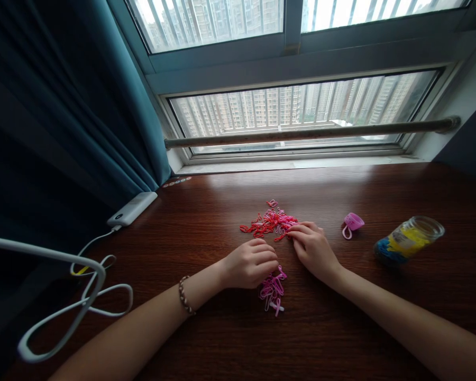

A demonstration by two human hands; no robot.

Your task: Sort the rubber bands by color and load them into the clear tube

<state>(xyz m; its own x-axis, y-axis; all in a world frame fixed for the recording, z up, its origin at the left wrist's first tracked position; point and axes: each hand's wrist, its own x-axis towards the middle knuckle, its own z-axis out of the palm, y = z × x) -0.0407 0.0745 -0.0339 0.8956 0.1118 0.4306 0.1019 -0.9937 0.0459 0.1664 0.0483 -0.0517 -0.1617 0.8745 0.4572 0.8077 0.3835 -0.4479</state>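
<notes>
A loose pile of small red and pink rubber bands (267, 223) lies on the brown wooden table. My right hand (315, 251) reaches to the pile's right edge; its fingers are stretched out, their tips touching the bands, and the thumb is apart. My left hand (252, 264) is closed just in front of the pile, with curled fingers; whatever they hold is hidden. Right under those fingers is a smaller group of pink rubber bands (273, 290), with a whitish piece at its near end. A braided bracelet (185, 295) circles my left wrist.
A pink cup-shaped piece with a loop (354, 221) and a glass jar (410, 238) with yellow and blue contents are on the right. At left are a white power bank (133, 208), a white cable (115, 289) and a blue curtain (115, 106). A window with a rail (309, 135) is behind.
</notes>
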